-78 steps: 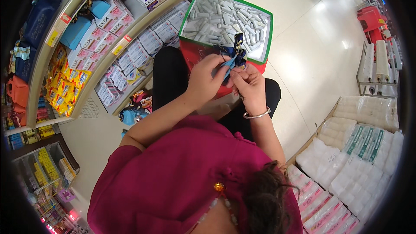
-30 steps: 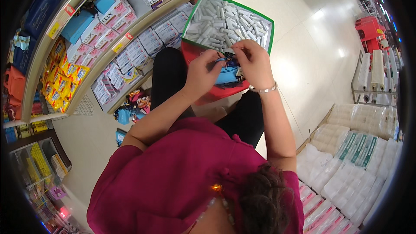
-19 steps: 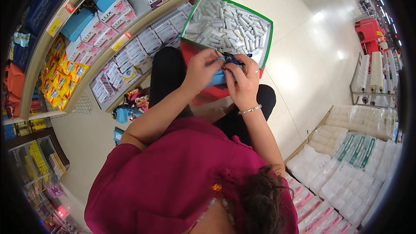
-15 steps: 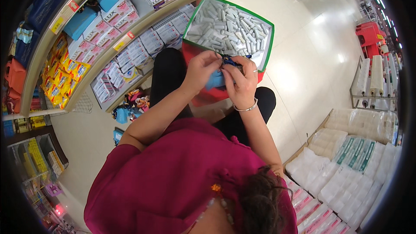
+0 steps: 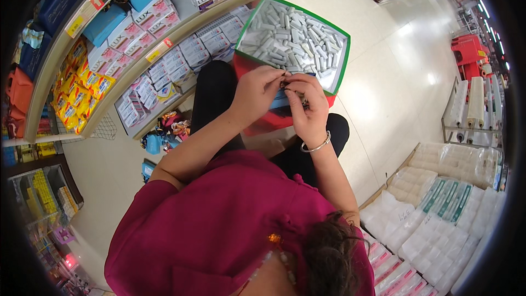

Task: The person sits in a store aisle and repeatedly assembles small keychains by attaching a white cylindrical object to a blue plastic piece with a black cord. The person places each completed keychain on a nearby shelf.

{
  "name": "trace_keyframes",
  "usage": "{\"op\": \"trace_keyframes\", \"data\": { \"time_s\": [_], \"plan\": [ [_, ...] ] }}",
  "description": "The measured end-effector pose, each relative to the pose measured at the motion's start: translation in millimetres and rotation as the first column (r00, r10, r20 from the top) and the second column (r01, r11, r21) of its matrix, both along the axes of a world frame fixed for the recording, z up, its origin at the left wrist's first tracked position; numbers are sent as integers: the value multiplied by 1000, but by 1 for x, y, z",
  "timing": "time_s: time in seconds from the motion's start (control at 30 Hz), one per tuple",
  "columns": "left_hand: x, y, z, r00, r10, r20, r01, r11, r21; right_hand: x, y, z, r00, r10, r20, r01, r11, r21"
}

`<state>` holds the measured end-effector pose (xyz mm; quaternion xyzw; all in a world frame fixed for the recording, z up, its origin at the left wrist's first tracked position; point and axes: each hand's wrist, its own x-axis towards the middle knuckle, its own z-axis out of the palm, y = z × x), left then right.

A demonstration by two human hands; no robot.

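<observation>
My left hand [image 5: 255, 94] and my right hand [image 5: 309, 111] meet over the near edge of a red box. Thumbs and fingertips of both are pinched on a small dark patterned cloth strip [image 5: 284, 84], mostly covered by the fingers. Below the strip, between my hands, shows part of a light blue item [image 5: 279, 100]; its full shape is hidden. Just beyond, a green-rimmed tray [image 5: 343, 64] holds many small grey-white pieces [image 5: 298, 35] and sits on the red box [image 5: 249, 66]. A bangle circles my right wrist.
Shelves on the left carry boxed soaps [image 5: 193, 49] and yellow packets [image 5: 82, 94]. Light blue items [image 5: 154, 143] and a colourful cloth pile [image 5: 176, 127] lie on the floor by my left knee. Plastic-wrapped white packs [image 5: 433, 225] are stacked at the right.
The dark blue cloth that showed between my hands is now mostly covered by my fingers. Less of the light blue item shows. My fingertips have drawn closer together.
</observation>
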<state>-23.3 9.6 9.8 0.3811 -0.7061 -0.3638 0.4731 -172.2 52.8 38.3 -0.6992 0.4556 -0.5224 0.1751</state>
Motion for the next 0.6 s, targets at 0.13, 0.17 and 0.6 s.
{"op": "trace_keyframes", "data": {
  "time_s": [0.13,0.17,0.6],
  "plan": [
    [1,-3,4,1000,17,21,-15,996,-86,4,-5,-8,969,-29,243,-5,990,140],
    [1,-3,5,1000,7,24,-5,997,-75,4,-6,-9,962,-43,269,-3,986,168],
    [5,0,8,993,20,113,-16,999,-38,8,-13,-25,722,-96,685,-127,955,269]
  ]
}}
